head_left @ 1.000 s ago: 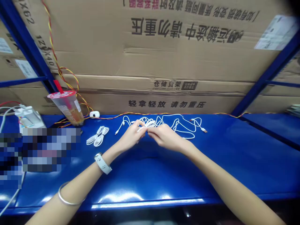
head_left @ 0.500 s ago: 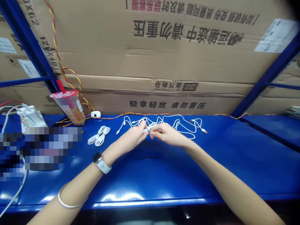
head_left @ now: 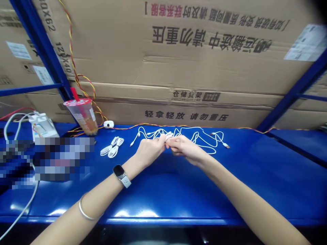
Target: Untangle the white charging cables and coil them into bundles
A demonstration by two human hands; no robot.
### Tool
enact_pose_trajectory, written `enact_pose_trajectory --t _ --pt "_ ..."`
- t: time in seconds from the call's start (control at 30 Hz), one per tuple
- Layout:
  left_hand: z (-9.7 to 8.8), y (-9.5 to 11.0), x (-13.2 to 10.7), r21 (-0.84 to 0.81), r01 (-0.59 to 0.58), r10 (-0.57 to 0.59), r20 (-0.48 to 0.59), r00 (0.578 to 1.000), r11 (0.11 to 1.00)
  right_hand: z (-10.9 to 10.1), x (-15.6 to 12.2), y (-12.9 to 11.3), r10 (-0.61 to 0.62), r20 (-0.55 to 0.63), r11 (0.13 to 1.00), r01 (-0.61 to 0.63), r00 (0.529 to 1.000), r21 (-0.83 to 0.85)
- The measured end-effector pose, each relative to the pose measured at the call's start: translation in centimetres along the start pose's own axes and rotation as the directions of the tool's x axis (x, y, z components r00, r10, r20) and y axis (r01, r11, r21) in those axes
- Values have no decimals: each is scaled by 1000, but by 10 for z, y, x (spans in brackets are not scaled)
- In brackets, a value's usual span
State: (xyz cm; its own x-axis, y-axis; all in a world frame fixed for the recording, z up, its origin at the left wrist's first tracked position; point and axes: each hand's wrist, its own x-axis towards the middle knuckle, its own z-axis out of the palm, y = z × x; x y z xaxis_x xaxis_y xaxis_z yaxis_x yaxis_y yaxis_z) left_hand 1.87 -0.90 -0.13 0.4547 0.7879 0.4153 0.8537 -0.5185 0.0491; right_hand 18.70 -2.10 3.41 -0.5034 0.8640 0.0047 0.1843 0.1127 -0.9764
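The left wrist has rolled, its watch (head_left: 118, 170) now face-up, and both hands sit tighter together. One loose white cable tangle (head_left: 198, 135) stretches left-right along the back of the blue shelf (head_left: 230, 177); one coiled bundle (head_left: 112, 147) lies to its left. Left hand (head_left: 149, 151) and right hand (head_left: 187, 148), fingers curled, pinch its gathered loops.

Glossy blue shelf (head_left: 255, 177), blue uprights (head_left: 43, 51), stacked cardboard boxes (head_left: 178, 68) behind

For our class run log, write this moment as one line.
left hand: pinches white cable | right hand: pinches white cable | nearby: coiled cable, cup | surface: blue shelf
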Motion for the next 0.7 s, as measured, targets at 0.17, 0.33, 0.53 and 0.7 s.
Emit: enact_pose_trajectory --t 0.17,0.33,0.53,0.7 --pt "-8 -5 0 -230 91 -97 -14 995 969 -11 -4 -10 -208 -87 879 147 974 -454" --pt "-15 -8 2 -564 100 -110 16 994 820 -25 -3 -11 -537 -22 585 353 843 -730" --pt "-14 -11 2 -748 51 61 121 991 662 -25 0 -6 -525 135 523 443 840 -728" --pt "-16 -7 0 -761 17 179 174 968 648 -20 1 -2 -411 87 704 376 907 -603"
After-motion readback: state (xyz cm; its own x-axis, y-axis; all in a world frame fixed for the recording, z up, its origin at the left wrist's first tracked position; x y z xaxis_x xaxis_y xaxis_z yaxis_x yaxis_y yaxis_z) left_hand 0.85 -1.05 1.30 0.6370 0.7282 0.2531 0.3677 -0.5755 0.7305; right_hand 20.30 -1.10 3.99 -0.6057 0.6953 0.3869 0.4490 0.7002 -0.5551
